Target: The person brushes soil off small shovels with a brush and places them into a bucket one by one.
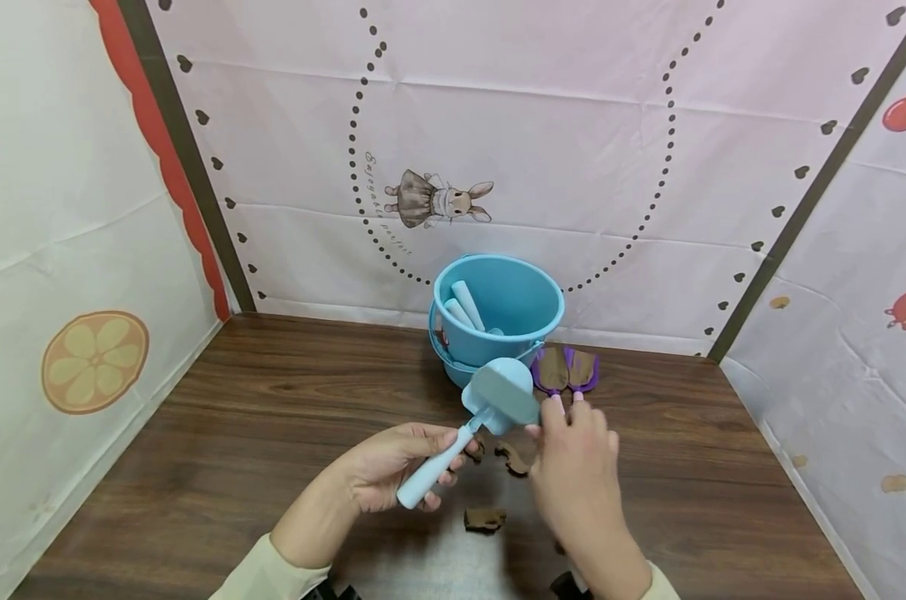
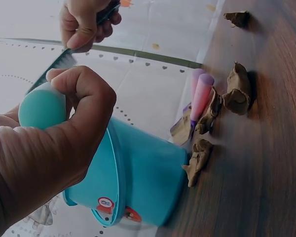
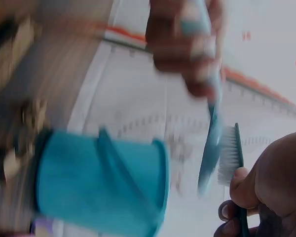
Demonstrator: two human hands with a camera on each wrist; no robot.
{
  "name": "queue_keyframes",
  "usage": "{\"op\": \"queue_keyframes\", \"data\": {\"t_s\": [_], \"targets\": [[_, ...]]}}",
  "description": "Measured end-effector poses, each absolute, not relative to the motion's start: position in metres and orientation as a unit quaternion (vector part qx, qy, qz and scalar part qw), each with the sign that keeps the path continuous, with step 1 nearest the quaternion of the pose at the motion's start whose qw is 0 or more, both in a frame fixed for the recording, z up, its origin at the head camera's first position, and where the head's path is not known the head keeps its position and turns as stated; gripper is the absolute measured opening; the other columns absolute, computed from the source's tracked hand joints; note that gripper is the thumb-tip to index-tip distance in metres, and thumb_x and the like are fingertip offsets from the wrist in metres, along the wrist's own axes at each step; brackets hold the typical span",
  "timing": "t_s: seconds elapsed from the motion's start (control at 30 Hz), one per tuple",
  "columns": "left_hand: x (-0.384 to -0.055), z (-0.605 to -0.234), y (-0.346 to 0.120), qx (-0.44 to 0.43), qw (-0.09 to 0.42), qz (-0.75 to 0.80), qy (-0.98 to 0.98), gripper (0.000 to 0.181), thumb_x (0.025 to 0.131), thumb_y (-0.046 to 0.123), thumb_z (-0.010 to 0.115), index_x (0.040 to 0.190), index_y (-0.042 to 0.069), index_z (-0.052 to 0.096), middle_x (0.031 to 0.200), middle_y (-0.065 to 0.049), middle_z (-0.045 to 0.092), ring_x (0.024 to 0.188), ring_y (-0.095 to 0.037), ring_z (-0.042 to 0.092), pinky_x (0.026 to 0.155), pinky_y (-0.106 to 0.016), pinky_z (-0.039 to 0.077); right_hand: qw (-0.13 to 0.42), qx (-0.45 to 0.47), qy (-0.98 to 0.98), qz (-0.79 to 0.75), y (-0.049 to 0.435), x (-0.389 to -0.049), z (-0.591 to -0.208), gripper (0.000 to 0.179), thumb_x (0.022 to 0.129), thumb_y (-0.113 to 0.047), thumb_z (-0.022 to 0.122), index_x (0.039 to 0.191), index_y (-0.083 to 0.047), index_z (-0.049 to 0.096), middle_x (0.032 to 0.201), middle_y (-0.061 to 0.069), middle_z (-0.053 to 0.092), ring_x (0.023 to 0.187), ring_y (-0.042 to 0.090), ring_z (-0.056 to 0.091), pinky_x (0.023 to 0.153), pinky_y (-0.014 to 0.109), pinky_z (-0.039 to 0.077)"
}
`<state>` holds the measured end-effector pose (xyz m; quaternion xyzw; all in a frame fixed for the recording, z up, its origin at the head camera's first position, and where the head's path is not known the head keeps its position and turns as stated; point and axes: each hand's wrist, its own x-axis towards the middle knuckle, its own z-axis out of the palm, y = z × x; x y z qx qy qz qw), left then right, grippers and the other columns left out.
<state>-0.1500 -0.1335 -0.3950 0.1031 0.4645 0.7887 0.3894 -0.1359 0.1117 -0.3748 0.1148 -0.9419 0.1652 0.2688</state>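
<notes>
My left hand [image 1: 388, 462] grips the light blue handle of a toy shovel [image 1: 430, 477], its blade tilted up over the table. My right hand [image 1: 576, 467] pinches a brush [image 3: 240, 158] with a dark green back and white bristles. In the head view the brush overlaps the shovel's blade. From the right wrist, the bristles face the blurred blade [image 3: 209, 160] at close range. The left wrist view shows the rounded handle end poking out of my curled left fingers, with the brush [image 2: 49, 69] beyond it.
Stacked blue buckets [image 1: 498, 292] stand at the back, with light blue handles [image 1: 468, 305] sticking up inside. Beside them lie two purple shovels [image 1: 565, 371] with pink handles and brown-coated blades. Several brown clay-like lumps [image 1: 486, 520] lie on the wooden table. Printed fabric walls enclose it.
</notes>
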Motion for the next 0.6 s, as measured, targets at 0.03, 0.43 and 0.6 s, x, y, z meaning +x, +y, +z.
{"op": "queue_keyframes", "data": {"t_s": [0.03,0.43,0.6], "targets": [[-0.150,-0.395,-0.134,0.102,0.391,0.788,0.465,0.026,0.108,0.027,0.049,0.116,0.010,0.067,0.091,0.004,0.065,0.077,-0.008,0.061,0.063,-0.027,0.052,0.278,0.103,-0.940,0.166,0.117,-0.140,-0.374,0.024,0.093,-0.024,0.073,0.090,-0.007,0.057,0.076,0.009,0.046,0.070,0.029,0.047,0.058,0.037,0.031],[-0.150,-0.395,-0.136,0.086,0.371,0.791,0.479,0.029,0.107,0.028,0.051,0.118,0.007,0.067,0.089,0.003,0.066,0.075,-0.008,0.061,0.061,-0.026,0.052,0.313,0.153,-0.927,0.136,0.113,-0.133,-0.374,0.028,0.097,-0.029,0.064,0.088,-0.005,0.053,0.075,0.009,0.044,0.067,0.027,0.041,0.058,0.036,0.028],[-0.149,-0.393,-0.138,0.112,0.370,0.784,0.485,0.028,0.108,0.026,0.050,0.118,0.007,0.068,0.091,0.002,0.064,0.076,-0.007,0.061,0.062,-0.026,0.053,0.304,0.169,-0.928,0.131,0.105,-0.129,-0.378,0.026,0.096,-0.029,0.065,0.088,-0.007,0.052,0.075,0.008,0.044,0.067,0.027,0.042,0.059,0.035,0.026]]}}
